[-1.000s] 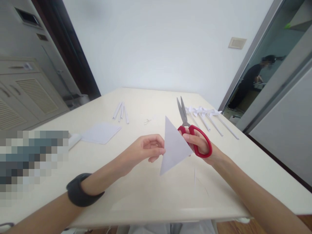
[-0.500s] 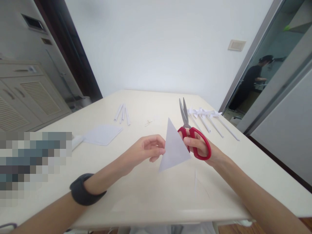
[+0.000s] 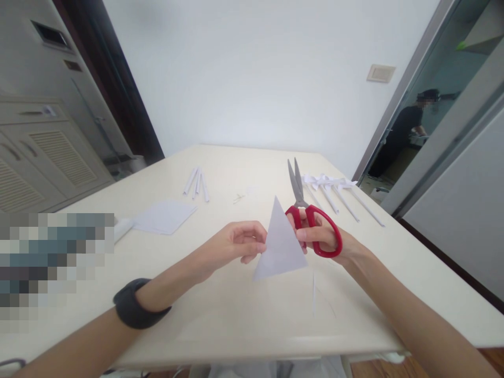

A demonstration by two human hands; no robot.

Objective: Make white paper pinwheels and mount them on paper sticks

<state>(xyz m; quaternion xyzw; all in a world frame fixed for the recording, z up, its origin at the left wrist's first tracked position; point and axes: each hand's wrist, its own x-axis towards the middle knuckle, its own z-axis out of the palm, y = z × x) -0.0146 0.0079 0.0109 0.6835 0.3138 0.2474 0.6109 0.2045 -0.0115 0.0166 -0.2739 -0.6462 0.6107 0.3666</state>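
A white paper triangle (image 3: 279, 247) is held above the table, its tip pointing up and away. My left hand (image 3: 244, 242) pinches its left edge between thumb and fingers. My right hand (image 3: 321, 236) has its fingers through the red handles of a pair of scissors (image 3: 300, 199), and the thumb also touches the triangle's right edge. The scissor blades point away from me, slightly parted, with nothing between them. Part of the right hand's fingers is hidden behind the paper. Thin paper slivers (image 3: 314, 294) lie on the table below the right hand.
Several rolled paper sticks (image 3: 198, 182) lie at the back left, near a stack of white paper sheets (image 3: 164, 217). On the right are paper pinwheels on sticks (image 3: 331, 189). Small scraps (image 3: 238, 198) lie mid-table. Beyond the doorway stands another person (image 3: 401, 128).
The paper triangle has tilted and shifted slightly down between my hands. Both hands keep their hold, and the scissors have barely moved.
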